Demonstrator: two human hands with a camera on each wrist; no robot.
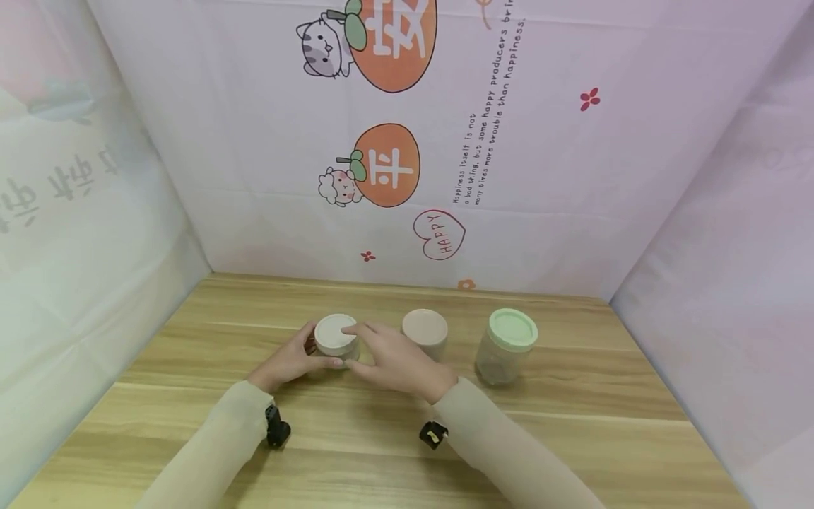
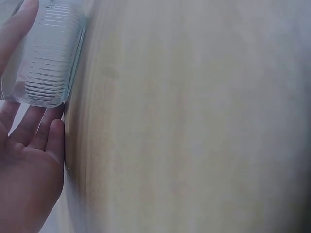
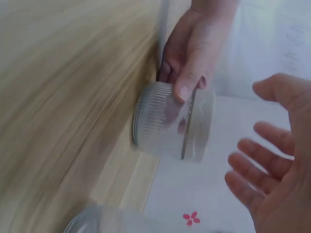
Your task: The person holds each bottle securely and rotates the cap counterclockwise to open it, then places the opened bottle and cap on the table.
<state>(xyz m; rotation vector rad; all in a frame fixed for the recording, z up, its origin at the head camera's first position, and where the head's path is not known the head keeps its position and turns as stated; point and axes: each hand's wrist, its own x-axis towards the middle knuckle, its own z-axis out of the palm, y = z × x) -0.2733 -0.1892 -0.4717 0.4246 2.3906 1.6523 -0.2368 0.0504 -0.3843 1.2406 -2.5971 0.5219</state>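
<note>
A short clear glass jar (image 3: 158,121) with ribbed lower sides and a white lid (image 1: 333,331) is upright at the table's left-centre, its base right at the wood. My left hand (image 1: 294,362) grips it from the left, thumb on the near side and fingers round behind. In the left wrist view, the ribbed jar wall (image 2: 51,63) shows above that hand's palm. Just right of the lid, my right hand (image 1: 399,364) is spread with relaxed fingers. The right wrist view shows a gap between those fingers (image 3: 265,158) and the lid.
Right of the held jar stands a jar with a pinkish lid (image 1: 425,328), partly hidden by my right hand. Farther right is a taller clear jar with a green lid (image 1: 512,330). A printed cloth wall (image 1: 540,233) borders the wooden table (image 1: 572,424) at the back.
</note>
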